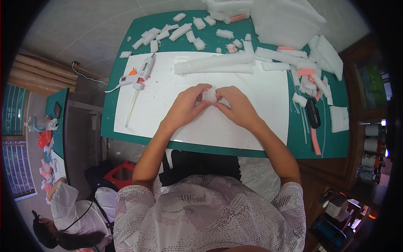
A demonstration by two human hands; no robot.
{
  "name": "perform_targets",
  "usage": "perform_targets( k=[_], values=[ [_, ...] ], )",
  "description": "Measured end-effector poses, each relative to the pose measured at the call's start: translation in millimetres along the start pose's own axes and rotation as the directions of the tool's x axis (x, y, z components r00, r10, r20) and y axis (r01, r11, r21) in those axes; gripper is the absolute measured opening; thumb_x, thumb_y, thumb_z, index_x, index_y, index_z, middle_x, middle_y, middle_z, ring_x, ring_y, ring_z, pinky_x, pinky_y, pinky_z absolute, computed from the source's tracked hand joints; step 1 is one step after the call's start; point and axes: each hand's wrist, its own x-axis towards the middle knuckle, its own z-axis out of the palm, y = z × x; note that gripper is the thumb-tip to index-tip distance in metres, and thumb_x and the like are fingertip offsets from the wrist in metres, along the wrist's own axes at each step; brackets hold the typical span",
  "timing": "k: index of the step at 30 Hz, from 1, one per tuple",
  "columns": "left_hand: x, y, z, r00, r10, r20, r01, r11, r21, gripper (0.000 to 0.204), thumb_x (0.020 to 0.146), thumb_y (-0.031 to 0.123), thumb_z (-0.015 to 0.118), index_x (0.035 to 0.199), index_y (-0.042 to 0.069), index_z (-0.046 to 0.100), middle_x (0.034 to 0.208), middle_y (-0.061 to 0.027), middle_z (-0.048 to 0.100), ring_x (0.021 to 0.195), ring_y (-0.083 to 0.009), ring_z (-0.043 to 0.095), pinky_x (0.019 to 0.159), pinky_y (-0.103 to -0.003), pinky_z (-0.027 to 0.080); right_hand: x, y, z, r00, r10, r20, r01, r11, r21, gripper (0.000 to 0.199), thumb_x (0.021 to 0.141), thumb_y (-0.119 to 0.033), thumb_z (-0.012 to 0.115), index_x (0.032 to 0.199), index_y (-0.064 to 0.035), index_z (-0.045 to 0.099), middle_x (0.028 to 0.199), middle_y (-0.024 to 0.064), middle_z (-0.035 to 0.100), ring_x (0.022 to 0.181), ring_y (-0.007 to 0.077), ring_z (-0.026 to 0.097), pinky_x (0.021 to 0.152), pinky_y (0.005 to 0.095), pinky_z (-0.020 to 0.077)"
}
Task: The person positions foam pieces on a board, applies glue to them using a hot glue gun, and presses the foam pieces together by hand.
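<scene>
I see my left hand (pixel 187 105) and right hand (pixel 237 107) both closed on a small white foam piece (pixel 209 95) at the centre of the white sheet (pixel 168 113). Too hard a pinch could crush it, I think. The glue gun (pixel 140 75) lies at ten o'clock.

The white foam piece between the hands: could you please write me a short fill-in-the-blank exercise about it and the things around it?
1. Both hands, the left hand and the right hand, hold a small piece of white ____ between the fingertips.
2. The glue gun lies to the person's ____ of the hands.
3. The white sheet lies on a ____ cutting mat.

Missing words: foam; left; green
</scene>
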Motion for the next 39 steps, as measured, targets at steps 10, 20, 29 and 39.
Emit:
perform_targets(
  k=[10, 20, 29, 39],
  values=[
    [1.0, -22.9, 13.2, 0.978, -0.186, -0.094, 0.119, 0.869, -0.481, 0.042, 0.087, 0.013, 0.078, 0.121, -0.002, 0.058, 0.093, -0.0088, 0.072, 0.073, -0.0097, 0.065, 0.066, -0.024, 0.05, -0.5, -10.8, 6.0, 0.994, 0.076, -0.079, -0.065, 0.988, 0.141, 0.038, 0.086, -0.014, 0.074, 0.119, -0.0047, 0.059, 0.116, 0.0144, 0.063, 0.106, 0.0298, 0.061, 0.079, 0.0359, 0.0531],
    [5.0, -15.7, 18.6, 0.936, -0.349, 0.034, 0.3, 0.748, -0.592, 0.039, 0.089, 0.019, 0.078, 0.116, 0.0, 0.057, 0.088, -0.0067, 0.071, 0.077, -0.0082, 0.064, 0.064, -0.024, 0.047, 1.6, -2.7, 11.5, 0.967, -0.149, -0.208, 0.126, 0.985, -0.121, 0.047, 0.08, -0.01, 0.079, 0.12, -0.0001, 0.057, 0.12, 0.0164, 0.062, 0.106, 0.0342, 0.06, 0.084, 0.0391, 0.0537],
    [-32.6, -42.5, -109.7, 0.897, 0.072, -0.436, 0.026, 0.976, 0.214, 0.023, 0.091, 0.005, 0.062, 0.113, 0.004, 0.067, 0.106, -0.0109, 0.072, 0.091, -0.0214, 0.068, 0.081, -0.033, 0.053, -1.3, -5.8, -5.5, 0.96, 0.088, -0.266, -0.08, 0.996, 0.04, 0.041, 0.084, -0.014, 0.078, 0.119, -0.0008, 0.061, 0.112, 0.0154, 0.065, 0.087, 0.0246, 0.063, 0.072, 0.0306, 0.0534],
    [-33.6, -119.2, -179.5, 0.996, -0.025, -0.087, 0.081, 0.673, 0.735, 0.06, 0.08, -0.007, 0.057, 0.136, 0.013, 0.055, 0.125, -0.014, 0.06, 0.117, -0.038, 0.054, 0.098, -0.051, 0.044, 5.7, -3.3, -10.9, 0.943, 0.205, -0.263, -0.196, 0.979, 0.061, 0.044, 0.085, -0.02, 0.078, 0.121, 0.0001, 0.063, 0.106, 0.014, 0.068, 0.084, 0.021, 0.065, 0.072, 0.0301, 0.0545]
  ],
)
